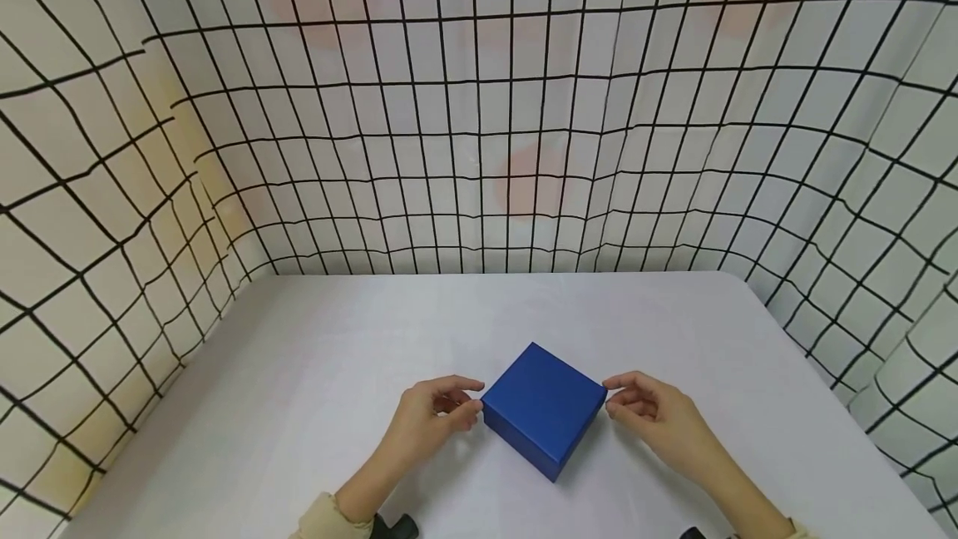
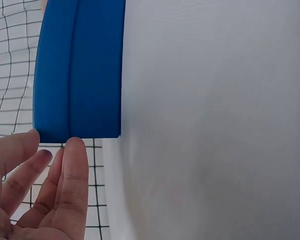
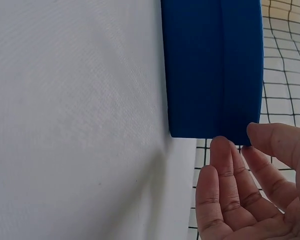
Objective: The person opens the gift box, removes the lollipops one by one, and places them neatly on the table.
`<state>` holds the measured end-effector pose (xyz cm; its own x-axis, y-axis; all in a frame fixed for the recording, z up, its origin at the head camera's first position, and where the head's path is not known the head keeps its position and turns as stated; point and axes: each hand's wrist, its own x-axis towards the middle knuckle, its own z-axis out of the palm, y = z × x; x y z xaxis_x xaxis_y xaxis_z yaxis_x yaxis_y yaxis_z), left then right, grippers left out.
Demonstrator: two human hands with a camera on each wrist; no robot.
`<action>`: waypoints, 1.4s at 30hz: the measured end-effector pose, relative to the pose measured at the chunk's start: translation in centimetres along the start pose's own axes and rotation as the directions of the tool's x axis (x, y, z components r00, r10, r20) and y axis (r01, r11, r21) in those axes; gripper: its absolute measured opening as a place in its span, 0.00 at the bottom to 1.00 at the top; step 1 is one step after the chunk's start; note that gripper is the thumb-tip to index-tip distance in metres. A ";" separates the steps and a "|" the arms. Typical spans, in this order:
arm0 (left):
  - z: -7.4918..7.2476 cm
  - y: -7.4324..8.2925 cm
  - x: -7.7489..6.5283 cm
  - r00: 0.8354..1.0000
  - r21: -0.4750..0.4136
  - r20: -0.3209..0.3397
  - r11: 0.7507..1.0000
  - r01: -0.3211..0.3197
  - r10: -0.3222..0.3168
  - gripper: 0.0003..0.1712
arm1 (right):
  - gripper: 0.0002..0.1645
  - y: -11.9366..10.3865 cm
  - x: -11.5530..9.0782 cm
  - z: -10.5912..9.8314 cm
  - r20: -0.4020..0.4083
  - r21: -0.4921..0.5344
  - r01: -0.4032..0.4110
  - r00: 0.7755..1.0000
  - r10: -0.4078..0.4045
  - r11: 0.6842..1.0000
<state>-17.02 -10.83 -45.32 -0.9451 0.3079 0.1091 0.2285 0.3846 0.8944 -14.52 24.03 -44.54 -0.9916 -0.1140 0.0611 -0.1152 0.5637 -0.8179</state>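
Observation:
A blue lidded box (image 1: 545, 410) sits on the white table, turned so that its corners point left, right, near and far. At its left corner is my left hand (image 1: 428, 418), thumb and fingertips at the edge. My right hand (image 1: 662, 418) mirrors this at the right corner. A seam between lid and base runs along the box side (image 2: 95, 75) in the left wrist view; thumb and one finger meet the corner there. In the right wrist view the thumb tip overlaps the corner of the box (image 3: 200, 75), with the other fingers loosely bent below it.
The white tabletop (image 1: 337, 331) spreads around the box. White walls with a black grid (image 1: 494, 115) rise behind it and on both sides. Dark wrist devices (image 1: 404, 526) show at the bottom edge, by the sleeves (image 1: 333, 516).

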 end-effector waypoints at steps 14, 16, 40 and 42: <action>0.5 -0.1 -0.2 1.000 -0.119 0.001 0.993 -0.013 0.014 0.11 | 0.17 0.2 0.3 0.6 0.001 0.003 -0.025 1.000 0.025 1.000; 0.4 -0.2 -0.2 1.000 -0.132 0.005 0.991 -0.015 0.016 0.11 | 0.17 0.2 0.3 0.7 -0.001 0.001 -0.037 0.999 0.037 0.999; 0.8 -0.2 -0.5 1.000 -0.136 -0.009 0.991 -0.015 0.014 0.11 | 0.17 0.0 0.3 1.4 -0.057 0.064 -0.037 0.998 0.041 0.997; 0.8 -0.2 -0.5 1.000 -0.137 -0.012 0.991 -0.015 0.013 0.11 | 0.17 -0.1 0.2 1.3 -0.062 0.062 -0.026 0.998 0.030 0.998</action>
<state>-16.38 -10.33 -45.87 -0.9447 0.3026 0.1260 0.2084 0.2575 0.9435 -14.66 22.86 -45.21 -0.9963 -0.0462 0.0718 -0.0854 0.5143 -0.8534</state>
